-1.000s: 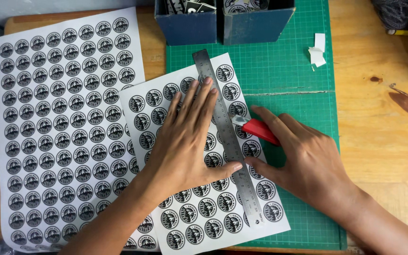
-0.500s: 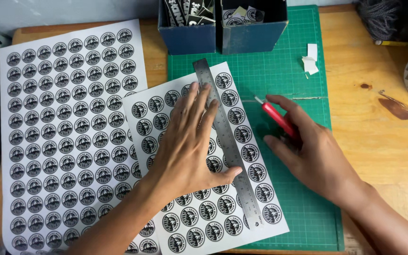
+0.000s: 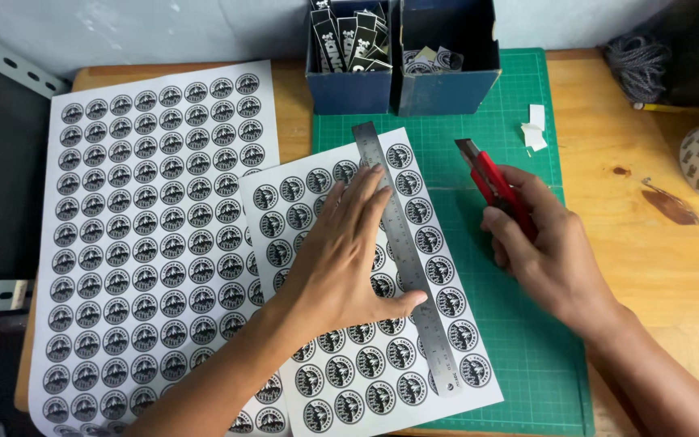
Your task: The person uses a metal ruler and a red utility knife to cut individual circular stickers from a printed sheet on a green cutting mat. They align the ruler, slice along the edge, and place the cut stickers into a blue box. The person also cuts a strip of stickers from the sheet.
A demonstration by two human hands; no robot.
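Steel ruler point(image 3: 404, 255) crosses sticker sheet point(image 3: 341, 388) on green mat point(image 3: 527, 340), near blue boxes point(image 3: 402, 77).

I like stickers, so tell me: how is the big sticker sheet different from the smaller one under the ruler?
The big sheet is wider and longer than the small sheet and has many more round stickers. The big sheet lies straight and bare on the wooden table; the small sheet lies tilted, mostly on the green cutting mat, overlapping the big sheet's edge. The small sheet has the metal ruler and the left hand pressing on it. Both are white with black round stickers.
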